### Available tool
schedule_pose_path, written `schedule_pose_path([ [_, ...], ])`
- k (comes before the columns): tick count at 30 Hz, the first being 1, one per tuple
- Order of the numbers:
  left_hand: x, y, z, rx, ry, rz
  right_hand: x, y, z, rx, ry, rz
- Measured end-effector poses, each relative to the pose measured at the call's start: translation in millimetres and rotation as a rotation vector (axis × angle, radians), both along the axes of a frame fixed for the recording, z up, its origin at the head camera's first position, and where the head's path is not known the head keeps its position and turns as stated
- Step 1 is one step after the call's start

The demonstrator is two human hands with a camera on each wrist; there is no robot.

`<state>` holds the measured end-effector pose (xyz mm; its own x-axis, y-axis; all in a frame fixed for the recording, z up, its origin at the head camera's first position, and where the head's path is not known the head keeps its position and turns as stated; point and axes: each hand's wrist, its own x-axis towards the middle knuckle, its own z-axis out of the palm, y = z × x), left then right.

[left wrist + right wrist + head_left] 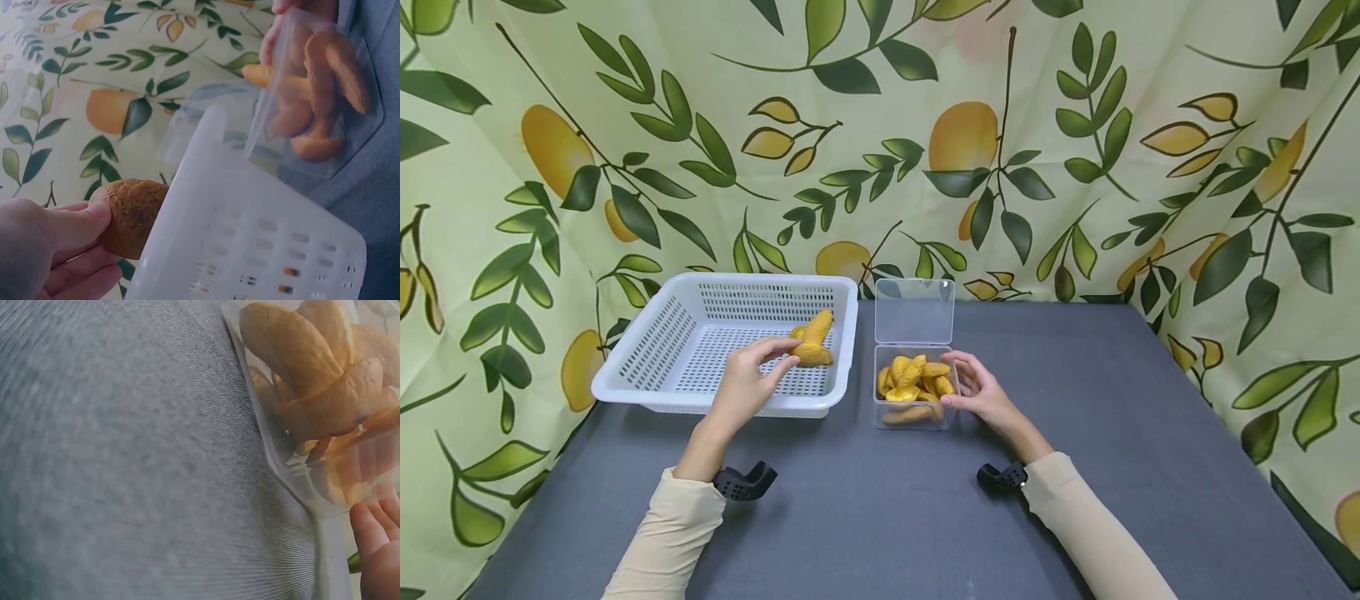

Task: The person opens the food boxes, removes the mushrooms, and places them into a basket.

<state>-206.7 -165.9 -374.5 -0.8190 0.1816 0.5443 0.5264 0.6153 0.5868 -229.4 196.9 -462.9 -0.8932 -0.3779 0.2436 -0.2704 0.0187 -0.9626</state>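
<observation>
A white slatted basket stands at the left of the grey table, with two orange-brown pastries in it. My left hand reaches over its front rim and pinches the nearer pastry; the left wrist view shows my thumb and fingers around that pastry. The other pastry leans just behind it. To the right a clear plastic box with its lid up holds several of the same pastries. My right hand holds the box's right side, fingers curled on its wall.
The table is covered in grey cloth. A leaf-and-lemon patterned curtain closes in the back and both sides. Black wrist camera mounts sit on both forearms.
</observation>
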Motion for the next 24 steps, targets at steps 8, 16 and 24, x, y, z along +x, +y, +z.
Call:
schedule_pose_path([
  [8,-3.3,-10.2,-6.7,-0.019,-0.026,-0.001,1.3,-0.2,1.0,-0.01,-0.018,0.003],
  [16,-5.5,-20.3,-13.5,-0.075,-0.013,0.006,1.3,-0.9,0.1,-0.02,-0.03,0.012],
  [24,-6.9,-22.0,-13.8,-0.115,-0.051,0.021,1.0,-0.1,0.4,-0.024,-0.025,0.016],
])
